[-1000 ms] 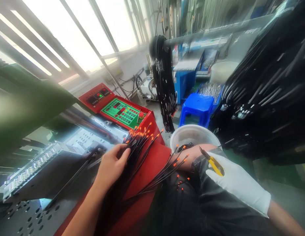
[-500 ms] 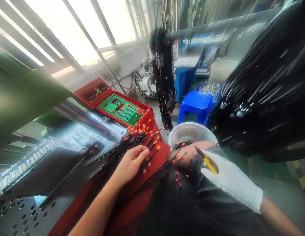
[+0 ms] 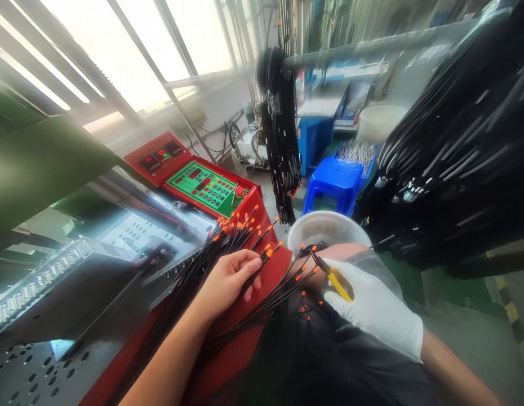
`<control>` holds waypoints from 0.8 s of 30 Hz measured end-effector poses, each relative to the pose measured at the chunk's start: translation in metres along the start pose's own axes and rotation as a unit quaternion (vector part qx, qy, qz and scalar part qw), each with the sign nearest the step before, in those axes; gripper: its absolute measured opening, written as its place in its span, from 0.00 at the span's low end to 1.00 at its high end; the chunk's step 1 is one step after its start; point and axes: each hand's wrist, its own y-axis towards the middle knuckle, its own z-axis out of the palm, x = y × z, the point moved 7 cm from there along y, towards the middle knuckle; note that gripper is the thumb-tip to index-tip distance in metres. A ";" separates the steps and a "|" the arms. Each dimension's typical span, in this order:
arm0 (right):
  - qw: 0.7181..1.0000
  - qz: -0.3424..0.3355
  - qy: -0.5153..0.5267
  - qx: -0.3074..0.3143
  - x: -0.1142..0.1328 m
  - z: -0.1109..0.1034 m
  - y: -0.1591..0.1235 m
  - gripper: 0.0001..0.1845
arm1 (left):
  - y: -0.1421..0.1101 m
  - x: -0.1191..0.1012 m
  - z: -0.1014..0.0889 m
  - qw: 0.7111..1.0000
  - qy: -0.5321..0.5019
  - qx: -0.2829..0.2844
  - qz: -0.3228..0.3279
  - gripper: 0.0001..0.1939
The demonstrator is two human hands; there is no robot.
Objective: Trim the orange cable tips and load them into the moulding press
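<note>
My bare left hand (image 3: 232, 274) pinches a few black cables with orange tips (image 3: 267, 252) between thumb and fingers, above the red machine ledge (image 3: 245, 332). Many more orange-tipped black cables (image 3: 234, 228) fan out behind it. A smaller loose group of them (image 3: 283, 290) lies between the hands and over the ledge's edge. In a white glove, my right hand (image 3: 372, 304) is closed on yellow-handled cutting pliers (image 3: 338, 283). The jaws point up and left, near the tips of the loose group. Whether the jaws touch a cable I cannot tell.
A red control box with a green panel (image 3: 203, 183) stands ahead. A white bucket (image 3: 329, 225) holding black scraps sits by my leg, before a blue stool (image 3: 334, 180). Black cable bundles hang from a rail at the middle (image 3: 281, 129) and right (image 3: 456, 146).
My right hand has moved left with the pliers, closer to the orange tips. My left hand stays in place, and the cable tips in it have shifted slightly.
</note>
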 end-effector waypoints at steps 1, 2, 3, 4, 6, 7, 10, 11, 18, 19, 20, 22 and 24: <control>1.000 0.000 0.001 0.002 0.000 0.001 0.000 0.26 | 0.000 0.000 0.001 1.000 -0.006 0.004 -0.001 0.14; 1.000 0.000 0.000 0.003 0.001 0.002 0.001 0.26 | -0.001 -0.001 0.001 1.000 -0.012 0.008 -0.002 0.14; 1.000 -0.001 -0.002 0.003 0.001 0.002 0.001 0.26 | -0.002 -0.002 0.002 1.000 -0.018 0.008 -0.001 0.14; 1.000 0.000 -0.005 0.003 0.001 0.002 0.001 0.26 | -0.003 -0.003 0.002 1.000 -0.023 0.007 0.000 0.14; 1.000 0.005 -0.009 0.004 0.000 0.002 0.001 0.26 | -0.005 -0.004 0.004 0.999 -0.038 0.003 0.004 0.13; 1.000 0.007 -0.009 0.004 -0.001 0.002 0.001 0.26 | -0.006 -0.005 0.005 0.999 -0.047 0.003 0.003 0.13; 1.000 0.007 0.017 0.003 -0.002 0.000 0.000 0.26 | -0.010 -0.004 0.010 0.997 -0.072 0.010 -0.011 0.13; 0.999 0.009 0.034 0.000 -0.002 -0.001 0.001 0.26 | -0.011 -0.004 0.011 0.997 -0.077 0.013 -0.014 0.13; 0.958 0.066 0.280 -0.010 0.022 0.000 0.020 0.19 | -0.013 -0.003 0.017 0.999 -0.048 0.022 -0.006 0.14; 0.948 0.070 0.311 -0.007 0.027 0.003 0.024 0.20 | -0.012 -0.002 0.018 0.999 -0.043 0.022 -0.006 0.14; 0.939 0.075 0.335 -0.002 0.031 0.007 0.028 0.22 | -0.012 -0.002 0.019 0.999 -0.041 0.022 -0.008 0.14; 0.927 0.084 0.366 0.008 0.036 0.016 0.034 0.24 | -0.012 -0.002 0.021 0.999 -0.041 0.025 -0.012 0.14; 0.920 0.086 0.381 0.022 0.039 0.024 0.038 0.25 | -0.013 -0.002 0.023 0.999 -0.044 0.026 -0.012 0.14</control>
